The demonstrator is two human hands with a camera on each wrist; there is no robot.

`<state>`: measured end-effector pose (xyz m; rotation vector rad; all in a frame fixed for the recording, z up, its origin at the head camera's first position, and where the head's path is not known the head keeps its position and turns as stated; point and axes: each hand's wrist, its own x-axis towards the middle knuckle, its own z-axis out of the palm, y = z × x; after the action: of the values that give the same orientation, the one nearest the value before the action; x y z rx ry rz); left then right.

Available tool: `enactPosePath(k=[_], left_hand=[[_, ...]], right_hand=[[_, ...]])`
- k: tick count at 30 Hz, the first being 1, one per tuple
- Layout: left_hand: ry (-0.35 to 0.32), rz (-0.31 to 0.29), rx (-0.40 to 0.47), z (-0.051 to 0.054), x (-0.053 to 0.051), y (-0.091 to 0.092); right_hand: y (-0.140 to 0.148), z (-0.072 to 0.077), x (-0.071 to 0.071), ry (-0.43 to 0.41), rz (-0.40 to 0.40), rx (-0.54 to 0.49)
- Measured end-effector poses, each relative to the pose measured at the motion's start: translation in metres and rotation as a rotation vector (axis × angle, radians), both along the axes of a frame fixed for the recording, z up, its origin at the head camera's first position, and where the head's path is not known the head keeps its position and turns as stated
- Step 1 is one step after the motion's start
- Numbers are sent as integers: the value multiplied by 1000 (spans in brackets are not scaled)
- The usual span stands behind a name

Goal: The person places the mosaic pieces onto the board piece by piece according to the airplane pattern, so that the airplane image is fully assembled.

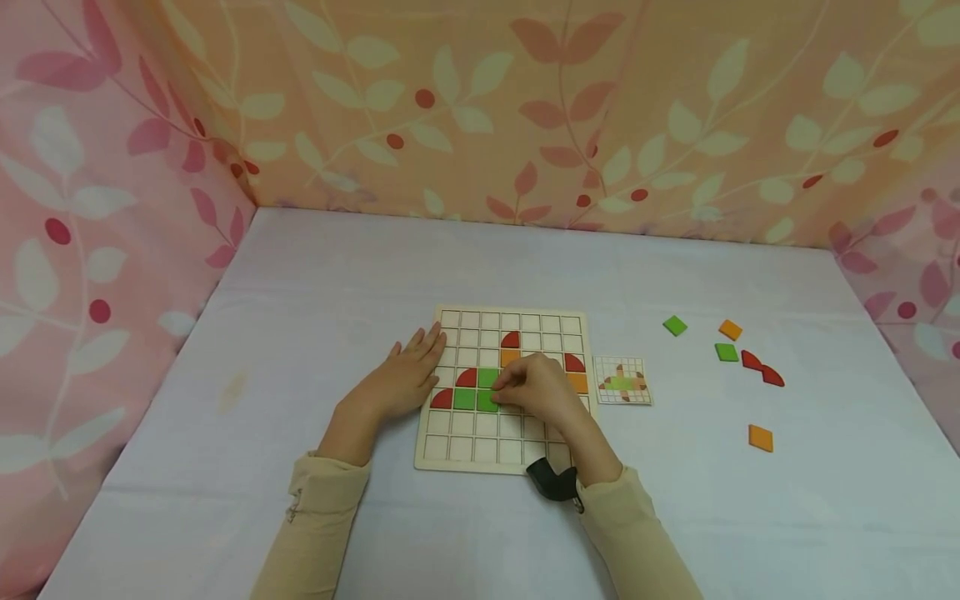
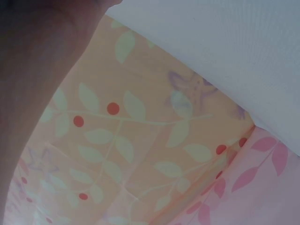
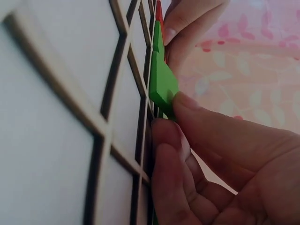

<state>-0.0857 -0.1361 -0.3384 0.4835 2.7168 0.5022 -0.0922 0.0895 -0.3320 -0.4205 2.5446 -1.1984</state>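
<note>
In the head view, a gridded wooden board (image 1: 461, 450) lies on the table. My right hand (image 1: 543, 392) pinches a green square (image 1: 487, 401) at its right edge, between thumb and fingers; the right wrist view shows the green square (image 3: 163, 84) by the fingertips of the right hand (image 3: 234, 159). Beside it sit another green square (image 1: 464, 399) and a red quarter-circle (image 1: 441, 398). A green square (image 1: 488, 377) and a red piece (image 1: 467, 377) lie one row above. My left hand (image 1: 408, 375) rests with extended fingers at the board's left edge.
Right of the board lies a pattern card (image 1: 646, 367). Farther right are loose green (image 1: 675, 325), orange (image 1: 761, 437) and red pieces (image 1: 772, 376). More red (image 1: 511, 340) and orange pieces (image 1: 577, 382) lie on the board. A black object (image 1: 551, 480) is at my right wrist.
</note>
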Motion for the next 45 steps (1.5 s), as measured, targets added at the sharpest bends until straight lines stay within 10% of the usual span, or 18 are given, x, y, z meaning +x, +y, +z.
enactPosePath(k=[45], left_hand=[[7,-10,24,-2,-1,-1]], right_hand=[[39,4,-13,-134,-34,-233]])
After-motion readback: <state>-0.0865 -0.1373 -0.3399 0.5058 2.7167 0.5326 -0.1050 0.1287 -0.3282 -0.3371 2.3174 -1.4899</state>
